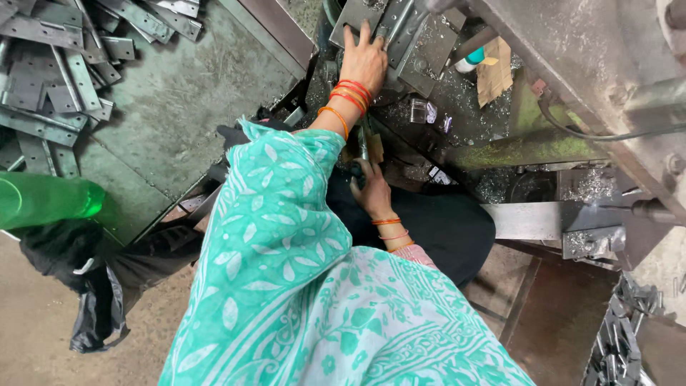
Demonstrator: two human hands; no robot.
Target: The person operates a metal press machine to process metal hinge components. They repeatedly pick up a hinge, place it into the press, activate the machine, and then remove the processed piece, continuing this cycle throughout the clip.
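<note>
My left hand (364, 61), with orange and red bangles on the wrist, reaches forward and lies flat with fingers spread on a grey metal plate (418, 57) on the machine bed. My right hand (371, 189), also with bangles, is closed around a thin metal handle (363, 143) just below the machine bed, close to my lap. A green patterned cloth (286, 271) covers my left arm and shoulder and hides much of my body.
A heap of grey metal brackets (50, 78) lies on a green-grey table at the left. A green bottle (43, 200) and a black bag (93, 300) sit at the lower left. The machine frame (586, 57), metal shavings (493, 186) and more parts (622, 336) are on the right.
</note>
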